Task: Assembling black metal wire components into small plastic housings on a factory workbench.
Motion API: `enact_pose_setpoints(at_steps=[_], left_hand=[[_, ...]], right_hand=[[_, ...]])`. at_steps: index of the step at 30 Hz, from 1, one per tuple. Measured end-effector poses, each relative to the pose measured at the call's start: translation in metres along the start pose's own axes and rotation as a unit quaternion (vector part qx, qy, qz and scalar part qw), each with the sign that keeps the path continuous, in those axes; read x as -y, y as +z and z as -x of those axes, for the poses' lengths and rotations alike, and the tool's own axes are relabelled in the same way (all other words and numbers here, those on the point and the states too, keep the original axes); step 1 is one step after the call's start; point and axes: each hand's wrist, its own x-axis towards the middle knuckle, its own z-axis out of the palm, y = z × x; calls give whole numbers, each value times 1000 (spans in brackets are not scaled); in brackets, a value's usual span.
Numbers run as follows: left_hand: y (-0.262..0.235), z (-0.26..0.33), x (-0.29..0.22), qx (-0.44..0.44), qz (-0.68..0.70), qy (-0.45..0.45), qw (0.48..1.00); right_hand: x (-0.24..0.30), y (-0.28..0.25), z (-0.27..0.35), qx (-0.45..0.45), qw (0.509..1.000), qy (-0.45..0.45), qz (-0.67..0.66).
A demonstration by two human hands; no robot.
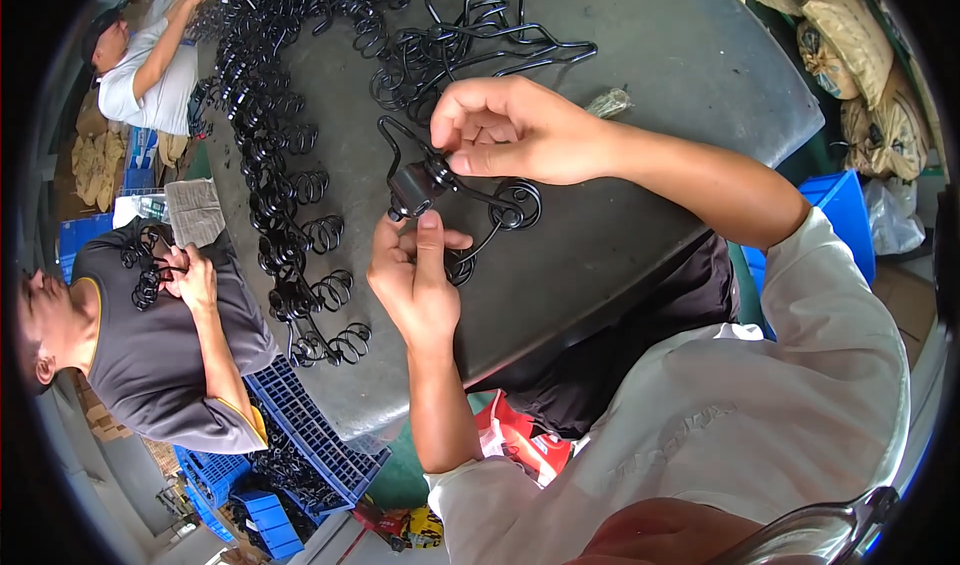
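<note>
Above the grey worktop (620, 85), both hands closed on a black wire hook (470, 200): left hand (415, 280) gripped below, right hand (510, 130) pinched its small black cap (415, 187). Its long axis ran toward the right hand's wrist.

You have one view only, from the head camera, tilted steeply down and close over your left hand (412, 275) and right hand (505, 130). It faces the dark grey table (640, 85); fisheye bending curves its edge, and a black rim rings the picture.
</note>
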Motion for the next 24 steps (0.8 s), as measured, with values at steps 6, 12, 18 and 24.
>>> enact_pose_setpoints(at_steps=[6, 12, 18, 24], left_hand=[[1, -1, 0, 6, 18, -2, 1000], [-2, -1, -1, 16, 11, -19, 1000], [-2, -3, -2, 6, 28, -28, 999], [2, -3, -5, 11, 5, -33, 999]], right_hand=[[-5, 3, -1, 3, 1000, -17, 21], [8, 6, -1, -27, 995, 86, 44], [2, 1, -1, -16, 998, 58, 14], [5, 10, -7, -40, 993, 104, 42]])
